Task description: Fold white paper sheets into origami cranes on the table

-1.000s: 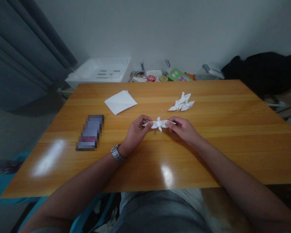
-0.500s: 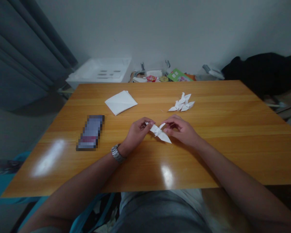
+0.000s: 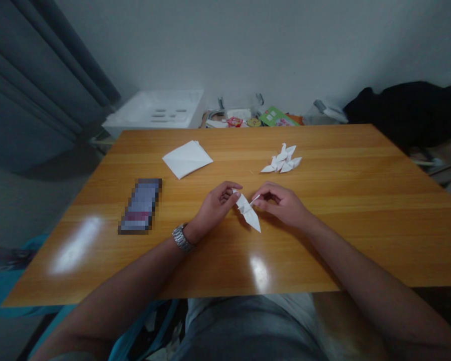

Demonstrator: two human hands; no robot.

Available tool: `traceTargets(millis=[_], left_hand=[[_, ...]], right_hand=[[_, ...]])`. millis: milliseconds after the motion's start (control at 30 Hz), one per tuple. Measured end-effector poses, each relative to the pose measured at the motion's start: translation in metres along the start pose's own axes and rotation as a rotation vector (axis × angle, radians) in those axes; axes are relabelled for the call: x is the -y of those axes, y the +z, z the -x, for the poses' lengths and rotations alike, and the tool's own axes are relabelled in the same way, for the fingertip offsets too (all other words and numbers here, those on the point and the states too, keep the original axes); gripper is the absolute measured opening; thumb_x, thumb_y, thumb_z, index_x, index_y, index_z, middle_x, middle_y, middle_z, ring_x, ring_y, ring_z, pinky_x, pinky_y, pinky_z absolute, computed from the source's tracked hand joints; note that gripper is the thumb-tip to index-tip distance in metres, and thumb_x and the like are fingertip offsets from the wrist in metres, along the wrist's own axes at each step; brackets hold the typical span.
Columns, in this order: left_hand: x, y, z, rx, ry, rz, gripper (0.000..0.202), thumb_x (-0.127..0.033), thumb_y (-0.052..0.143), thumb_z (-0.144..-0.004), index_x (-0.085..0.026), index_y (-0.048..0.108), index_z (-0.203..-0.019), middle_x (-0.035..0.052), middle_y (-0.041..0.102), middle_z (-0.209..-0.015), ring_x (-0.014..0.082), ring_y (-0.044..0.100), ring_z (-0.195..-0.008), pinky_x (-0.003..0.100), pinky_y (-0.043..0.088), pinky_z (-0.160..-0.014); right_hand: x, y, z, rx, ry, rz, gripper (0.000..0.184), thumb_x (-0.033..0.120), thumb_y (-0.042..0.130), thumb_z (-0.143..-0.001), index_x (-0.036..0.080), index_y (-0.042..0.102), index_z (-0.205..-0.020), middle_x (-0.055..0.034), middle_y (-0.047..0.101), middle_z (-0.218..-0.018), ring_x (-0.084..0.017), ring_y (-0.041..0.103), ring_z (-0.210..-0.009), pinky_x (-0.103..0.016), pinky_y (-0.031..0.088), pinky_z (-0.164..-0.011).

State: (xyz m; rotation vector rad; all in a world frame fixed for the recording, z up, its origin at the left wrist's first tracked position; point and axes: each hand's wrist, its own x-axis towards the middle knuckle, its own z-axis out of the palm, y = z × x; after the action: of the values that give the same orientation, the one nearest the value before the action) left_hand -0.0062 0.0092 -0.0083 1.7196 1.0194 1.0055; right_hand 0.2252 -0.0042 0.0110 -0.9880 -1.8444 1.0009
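A white paper crane point(image 3: 248, 211) is held between my two hands just above the wooden table point(image 3: 342, 175). My left hand point(image 3: 217, 204), with a metal watch point(image 3: 182, 237) on its wrist, pinches one wing tip between thumb and fingers. My right hand point(image 3: 277, 200) pinches the narrow pointed end on the crane's right side. The other wing points down toward me, free of both hands. Beyond my right hand lies a small cluster of folded white paper cranes point(image 3: 282, 159). Farther left is a stack of white paper sheets point(image 3: 188, 159).
A phone point(image 3: 141, 205) with a blurred screen lies to the left on the table. Behind the far edge stand a white foam box point(image 3: 156, 110), a green booklet point(image 3: 278, 118) and assorted small items. A black cloth point(image 3: 406, 115) is at the far right.
The crane has turned between my hands, so its free wing points more steeply toward me. My right hand's grip stays at its narrow end; the other things have not moved.
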Motion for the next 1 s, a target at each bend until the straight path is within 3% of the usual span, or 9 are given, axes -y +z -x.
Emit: traceTargets(millis=[133, 233, 500, 1000], left_hand=[[0.001, 0.0, -0.001, -0.048, 0.032, 0.012, 0.027, -0.036, 0.059, -0.099, -0.017, 0.062, -0.117, 0.0092, 0.071, -0.11, 0.0173, 0.069, -0.096, 0.031, 0.057, -0.086], [-0.003, -0.003, -0.001, -0.111, 0.06, -0.077, 0.023, -0.035, 0.058, -0.1, -0.016, 0.065, -0.11, 0.0092, 0.071, -0.11, 0.0176, 0.068, -0.1, 0.033, 0.056, -0.091], [-0.01, -0.003, 0.001, -0.107, 0.094, -0.096, 0.018, -0.034, 0.066, -0.095, -0.016, 0.067, -0.101, 0.0067, 0.072, -0.1, 0.0156, 0.068, -0.091, 0.03, 0.057, -0.086], [-0.005, 0.0, 0.002, -0.074, 0.1, -0.132, 0.011, -0.028, 0.071, -0.091, -0.018, 0.068, -0.092, 0.0035, 0.073, -0.092, 0.0133, 0.069, -0.083, 0.027, 0.057, -0.078]], right_hand=[[-0.003, 0.001, 0.001, -0.023, 0.041, -0.018, 0.017, 0.038, 0.07, -0.09, 0.021, 0.07, -0.091, -0.0042, 0.069, -0.091, -0.02, 0.064, -0.084, -0.035, 0.05, -0.078], [-0.007, 0.001, 0.001, -0.054, 0.082, -0.057, 0.018, 0.04, 0.071, -0.09, 0.021, 0.068, -0.09, -0.004, 0.07, -0.091, -0.02, 0.064, -0.084, -0.035, 0.05, -0.079], [-0.018, 0.0, -0.002, -0.203, 0.161, -0.12, 0.018, 0.039, 0.074, -0.086, 0.022, 0.067, -0.088, -0.0026, 0.07, -0.087, -0.02, 0.064, -0.082, -0.034, 0.05, -0.079], [-0.017, 0.003, -0.001, -0.177, 0.169, -0.106, 0.018, 0.04, 0.071, -0.088, 0.022, 0.067, -0.089, -0.0031, 0.07, -0.086, -0.019, 0.064, -0.08, -0.034, 0.051, -0.078]])
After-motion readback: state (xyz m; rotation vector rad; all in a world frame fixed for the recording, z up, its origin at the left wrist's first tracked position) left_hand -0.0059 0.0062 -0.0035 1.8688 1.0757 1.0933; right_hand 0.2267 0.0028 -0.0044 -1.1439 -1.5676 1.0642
